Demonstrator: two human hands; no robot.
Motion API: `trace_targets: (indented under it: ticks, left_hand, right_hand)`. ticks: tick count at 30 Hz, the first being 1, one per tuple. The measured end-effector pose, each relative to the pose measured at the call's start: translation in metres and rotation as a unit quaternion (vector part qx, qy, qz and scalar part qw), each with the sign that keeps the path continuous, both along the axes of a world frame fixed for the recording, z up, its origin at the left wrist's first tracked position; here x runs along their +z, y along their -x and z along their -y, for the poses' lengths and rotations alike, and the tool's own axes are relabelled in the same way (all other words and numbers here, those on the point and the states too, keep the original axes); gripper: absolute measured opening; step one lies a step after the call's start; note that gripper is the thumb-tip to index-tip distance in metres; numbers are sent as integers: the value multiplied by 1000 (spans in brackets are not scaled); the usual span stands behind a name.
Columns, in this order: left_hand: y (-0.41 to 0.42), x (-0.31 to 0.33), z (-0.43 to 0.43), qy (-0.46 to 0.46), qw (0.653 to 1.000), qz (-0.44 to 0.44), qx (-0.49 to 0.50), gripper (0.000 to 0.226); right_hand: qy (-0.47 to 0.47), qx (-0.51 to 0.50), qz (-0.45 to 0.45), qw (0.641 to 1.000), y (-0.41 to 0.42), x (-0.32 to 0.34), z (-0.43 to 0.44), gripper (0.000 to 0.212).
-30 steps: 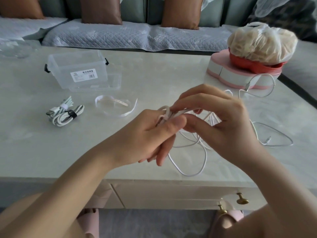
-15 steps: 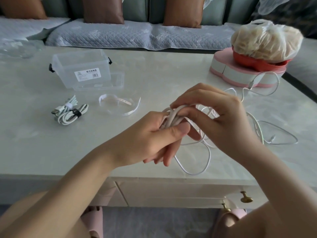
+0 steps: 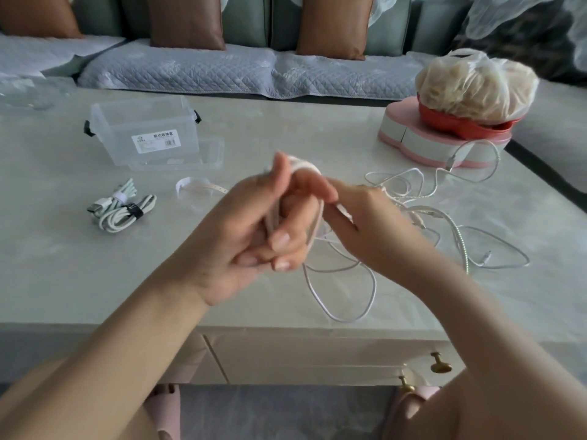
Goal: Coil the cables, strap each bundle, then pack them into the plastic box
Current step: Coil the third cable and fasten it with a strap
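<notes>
Left hand curls its grip round a coiled white cable, right hand pinches its loop; plastic box label: Chinese print, barcode

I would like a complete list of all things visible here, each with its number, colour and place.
plastic box: one, clear, table's back left
lid: one, clear, right of the box
strapped bundles: two, pale green and white, in front of the box
loose strap: one, whitish, right of the bundles
loose cables: several, white and silvery, table's right
heart box: one, pink and white, back right
dish: one, red, on the heart box
bag: one, clear, in the dish
cushions: three, brown, on the sofa
table: one, pale grey, foreground
held cable: one, white, coiled partly in both hands
left hand: grips the held cable
right hand: holds it too
</notes>
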State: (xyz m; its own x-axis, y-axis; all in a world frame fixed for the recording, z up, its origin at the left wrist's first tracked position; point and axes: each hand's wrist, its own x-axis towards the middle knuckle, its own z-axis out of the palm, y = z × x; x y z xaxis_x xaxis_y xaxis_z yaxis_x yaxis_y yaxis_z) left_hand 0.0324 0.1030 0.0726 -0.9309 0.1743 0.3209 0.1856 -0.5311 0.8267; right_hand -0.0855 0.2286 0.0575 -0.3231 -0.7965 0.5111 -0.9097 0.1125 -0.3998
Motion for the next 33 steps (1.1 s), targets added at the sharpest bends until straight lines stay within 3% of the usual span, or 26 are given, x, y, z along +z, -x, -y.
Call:
trace_targets:
  ticks: [2, 9, 13, 17, 20, 29, 33]
  left_hand:
    - [0, 2, 4, -52, 998, 1, 25, 48]
    - [-1, 2, 10, -35, 989, 31, 140, 50]
    - [0, 4, 9, -62, 987, 25, 146, 55]
    - [3, 6, 10, -70, 970, 21, 230, 63]
    - [8, 4, 15, -89, 962, 32, 258, 52]
    - [15, 1, 22, -73, 955, 41, 286, 50]
    - [17, -3, 25, -33, 953, 19, 300, 39]
  right_hand:
    - [-66, -21, -17, 997, 1, -4, 2, 14]
    - [-116, -29, -65, 991, -11, -12, 3, 24]
    - [-96, -38, -132, 986, -12, -17, 5, 18]
    - [-108, -7, -139, 984, -21, -18, 7, 21]
    - [-97, -4, -147, 984, -27, -19, 9, 25]
    - [-65, -43, -199, 977, -25, -5, 1, 25]
    - [-60, -53, -195, 977, -27, -4, -4, 25]
